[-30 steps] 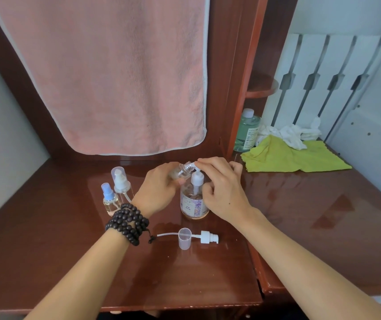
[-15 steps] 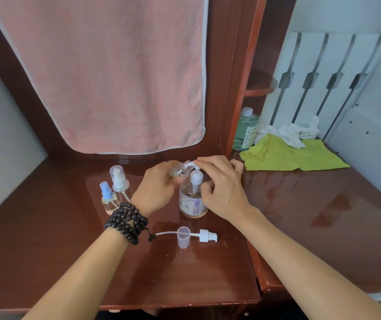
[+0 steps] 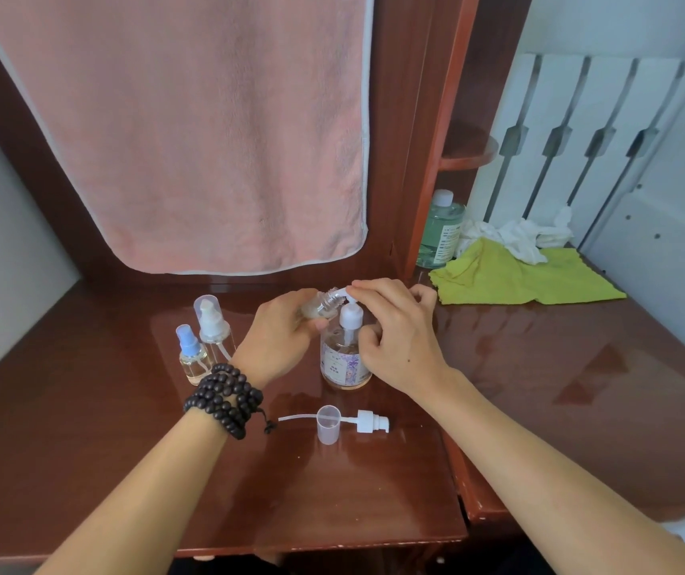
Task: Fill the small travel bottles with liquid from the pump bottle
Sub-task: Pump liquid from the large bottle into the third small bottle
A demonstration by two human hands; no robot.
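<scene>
A clear pump bottle [image 3: 344,361] with a flowery label and white pump stands on the brown desk [image 3: 125,450]. My right hand [image 3: 394,329] rests on its pump head, fingers pressing the top. My left hand [image 3: 278,338], with dark beads on the wrist, holds a small clear travel bottle [image 3: 320,305] tilted with its open neck at the pump's spout. Two more small bottles stand to the left: one with a blue sprayer [image 3: 191,354], one with a white pump under a clear cap [image 3: 213,325]. A loose small pump head with tube [image 3: 367,422] and a clear cap [image 3: 327,424] lie in front.
A pink towel [image 3: 191,130] hangs behind the desk. To the right stand a green bottle [image 3: 440,230], a yellow-green cloth [image 3: 515,280] and crumpled white tissue [image 3: 515,236] on a lower wooden surface. The desk's front edge is near me.
Hands and bottles hold nearly the same pose; only the view shifts slightly.
</scene>
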